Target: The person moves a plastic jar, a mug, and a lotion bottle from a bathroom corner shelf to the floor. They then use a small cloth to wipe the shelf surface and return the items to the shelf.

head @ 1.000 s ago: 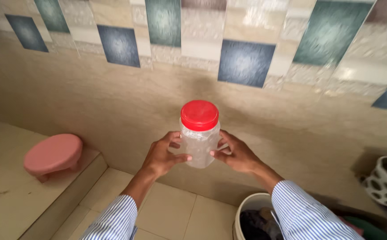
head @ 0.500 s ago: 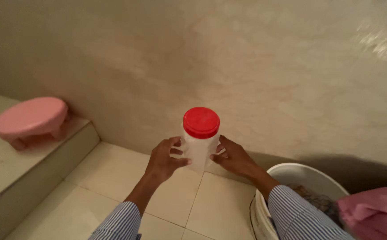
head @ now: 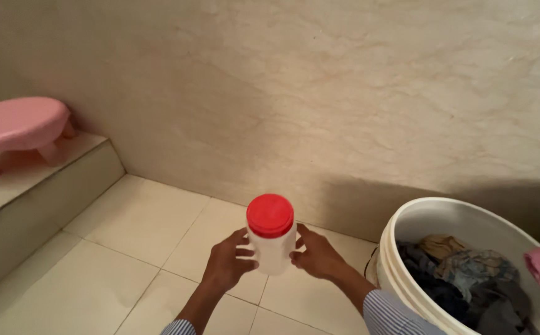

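I've got the jar (head: 270, 234) gripped upright between both hands, left hand (head: 226, 265) and right hand (head: 315, 255) on its sides, above the floor (head: 127, 248) just left of the bucket (head: 406, 229) of clothes (head: 462, 279)

Home washroom: tiled floor (head: 146, 229), laundry bucket (head: 400, 260), pink stool (head: 16, 124).

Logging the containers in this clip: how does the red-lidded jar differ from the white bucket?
The jar is small and capped by a red lid; the bucket is far larger and open-topped. The left hand and right hand grip the jar; the bucket stands untouched on the floor, with clothes inside. Both look like whitish plastic.
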